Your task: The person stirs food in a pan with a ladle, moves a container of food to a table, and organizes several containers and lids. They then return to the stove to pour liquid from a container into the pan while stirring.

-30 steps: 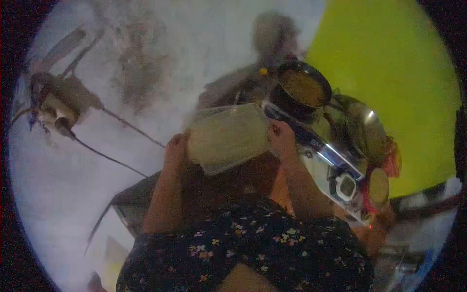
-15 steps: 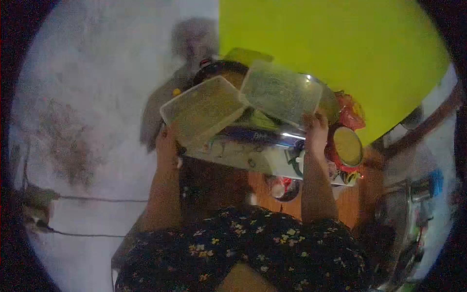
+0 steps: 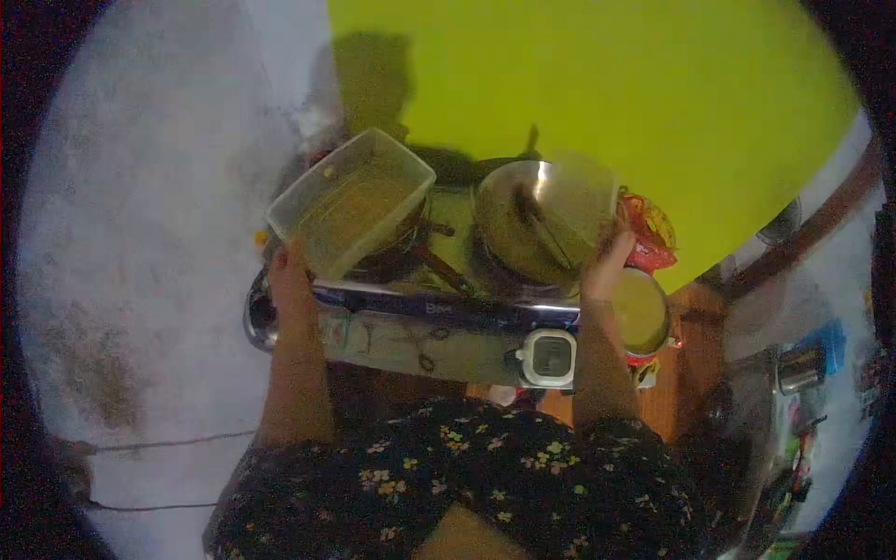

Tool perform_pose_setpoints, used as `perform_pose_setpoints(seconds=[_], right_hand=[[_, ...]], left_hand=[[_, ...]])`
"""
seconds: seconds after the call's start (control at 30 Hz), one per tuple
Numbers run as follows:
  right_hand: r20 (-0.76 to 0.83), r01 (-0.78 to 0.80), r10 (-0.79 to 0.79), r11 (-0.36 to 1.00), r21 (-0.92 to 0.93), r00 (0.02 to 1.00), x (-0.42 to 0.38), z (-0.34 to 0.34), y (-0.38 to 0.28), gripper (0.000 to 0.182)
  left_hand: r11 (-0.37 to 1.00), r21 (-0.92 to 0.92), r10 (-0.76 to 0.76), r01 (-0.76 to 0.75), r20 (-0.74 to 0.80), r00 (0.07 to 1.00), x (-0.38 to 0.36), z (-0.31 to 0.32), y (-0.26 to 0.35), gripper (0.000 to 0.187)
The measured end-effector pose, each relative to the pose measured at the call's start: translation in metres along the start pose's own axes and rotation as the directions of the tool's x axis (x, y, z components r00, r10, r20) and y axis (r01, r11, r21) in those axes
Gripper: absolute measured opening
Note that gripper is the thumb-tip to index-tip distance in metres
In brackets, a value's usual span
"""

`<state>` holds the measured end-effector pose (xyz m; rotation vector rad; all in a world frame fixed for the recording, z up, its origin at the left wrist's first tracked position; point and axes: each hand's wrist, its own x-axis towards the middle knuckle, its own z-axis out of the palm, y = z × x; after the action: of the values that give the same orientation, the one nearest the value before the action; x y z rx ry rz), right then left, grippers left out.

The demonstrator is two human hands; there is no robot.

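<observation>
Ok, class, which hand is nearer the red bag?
The person's right. The right hand is just beside the red bag; the left hand is at the stove's far end, holding the box.

place: a home kitchen, by its cooking gear
stove: a gas stove [image 3: 434, 313] with a dark blue front panel
cookware: a metal pan [image 3: 518, 219] with a utensil in it
walls: bright yellow-green wall [image 3: 607, 84] beside a stained, pale wall [image 3: 159, 187]
</observation>
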<state>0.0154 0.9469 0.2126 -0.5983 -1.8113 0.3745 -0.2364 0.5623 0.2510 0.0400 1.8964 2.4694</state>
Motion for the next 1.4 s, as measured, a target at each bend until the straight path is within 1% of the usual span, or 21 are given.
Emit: perform_pose_setpoints(seconds=[0.07, 0.1, 0.13, 0.2, 0.27, 0.3, 0.33, 0.37, 0.4, 0.53, 0.63, 0.67, 0.73, 0.83, 0.93, 1.0, 1.07, 1.13, 1.23, 1.33, 1.4], right_hand=[[0.071, 0.124, -0.119, 0.989, -0.078, 0.990, -0.009, 0.005, 0.015, 0.042], [0.113, 0.182, -0.170, 0.977, -0.114, 0.979, -0.014, 0.010, 0.027, 0.041], [0.227, -0.028, 0.033, 0.999, -0.023, 0.973, -0.018, 0.018, 0.034, 0.038], [0.477, -0.465, 0.377, 0.882, 0.077, 0.794, -0.030, 0.034, 0.041, 0.034], [0.661, 0.024, 0.112, 0.981, -0.193, 0.742, -0.048, 0.028, 0.033, 0.030], [0.761, 0.295, 0.013, 0.918, -0.267, 0.649, -0.053, 0.024, 0.026, 0.028], [0.785, 0.271, 0.070, 0.916, -0.294, 0.616, -0.053, 0.022, 0.020, 0.030], [0.806, 0.248, 0.126, 0.914, -0.321, 0.579, -0.051, 0.019, 0.013, 0.032], [0.823, 0.226, 0.181, 0.910, -0.348, 0.538, -0.049, 0.017, 0.008, 0.034], [0.725, 0.115, 0.051, 0.977, -0.179, 0.687, -0.047, 0.028, 0.026, 0.032], [0.632, 0.102, -0.027, 0.991, -0.083, 0.775, -0.025, 0.035, -0.005, 0.031], [0.618, -0.008, -0.006, 1.000, 0.020, 0.786, -0.026, 0.047, -0.007, 0.035], [0.601, -0.223, 0.044, 0.948, 0.227, 0.798, -0.023, 0.070, -0.018, 0.044], [0.728, -0.465, 0.274, 0.883, 0.068, 0.628, -0.009, 0.089, -0.070, 0.050], [0.801, -0.360, 0.291, 0.928, -0.102, 0.523, -0.015, 0.118, -0.096, 0.055], [0.848, -0.399, 0.328, 0.904, -0.154, 0.415, -0.013, 0.122, -0.115, 0.058], [0.885, -0.610, 0.355, 0.785, -0.106, 0.303, -0.014, 0.133, -0.126, 0.060], [0.923, -0.898, 0.340, 0.440, 0.015, 0.181, -0.019, 0.148, -0.134, 0.062], [0.946, -0.859, 0.287, 0.512, -0.020, 0.149, -0.017, 0.142, -0.161, 0.057], [0.975, -0.491, 0.202, 0.861, -0.131, 0.095, -0.020, 0.152, -0.168, 0.053], [0.983, -0.720, 0.135, 0.694, -0.005, 0.124, -0.019, 0.162, -0.160, 0.056]], left_hand=[[0.996, -0.083, 0.034, -0.029, 0.059, 0.998, -0.006, 0.007, 0.002, 0.037], [0.999, -0.031, 0.015, -0.013, 0.066, 0.998, 0.000, 0.010, -0.003, 0.038], [1.000, 0.018, -0.002, 0.001, 0.073, 0.997, 0.009, 0.008, -0.008, 0.039], [0.991, 0.121, 0.049, -0.063, 0.113, 0.992, 0.018, 0.008, -0.020, 0.039], [0.980, 0.151, 0.105, -0.127, 0.146, 0.984, 0.020, 0.012, -0.025, 0.035], [0.985, 0.134, 0.093, -0.112, 0.141, 0.986, 0.022, 0.015, -0.025, 0.033], [0.999, 0.053, -0.003, -0.002, 0.098, 0.995, 0.026, 0.019, -0.023, 0.032], [0.994, -0.032, -0.104, 0.106, 0.061, 0.993, 0.029, 0.022, -0.022, 0.032], [0.998, 0.054, -0.025, 0.021, 0.063, 0.998, 0.030, 0.020, -0.024, 0.029], [0.958, 0.191, 0.186, -0.214, 0.152, 0.971, 0.032, 0.008, -0.024, 0.033], [0.991, -0.001, 0.131, -0.131, 0.031, 0.991, 0.030, 0.009, -0.015, 0.033], [0.992, -0.095, 0.081, -0.084, -0.038, 0.996, 0.030, 0.008, -0.011, 0.033], [0.999, 0.039, 0.022, -0.019, -0.078, 0.997, 0.032, -0.007, -0.006, 0.031], [0.995, 0.093, 0.038, -0.027, -0.117, 0.992, 0.040, -0.024, 0.000, 0.026], [0.975, 0.176, 0.161, -0.136, -0.134, 0.978, 0.048, -0.045, 0.003, 0.026], [0.942, 0.285, 0.223, -0.176, -0.142, 0.964, 0.049, -0.056, 0.010, 0.029], [0.894, 0.416, 0.251, -0.169, -0.151, 0.956, 0.046, -0.058, 0.025, 0.034], [0.831, 0.524, 0.306, -0.186, -0.152, 0.940, 0.062, -0.075, 0.018, 0.035], [0.764, 0.620, 0.336, -0.179, -0.145, 0.931, 0.073, -0.087, 0.018, 0.037], [0.788, 0.592, 0.310, -0.167, -0.148, 0.939, 0.072, -0.084, 0.032, 0.038], [0.815, 0.553, 0.298, -0.175, -0.141, 0.944, 0.078, -0.088, 0.031, 0.038]])
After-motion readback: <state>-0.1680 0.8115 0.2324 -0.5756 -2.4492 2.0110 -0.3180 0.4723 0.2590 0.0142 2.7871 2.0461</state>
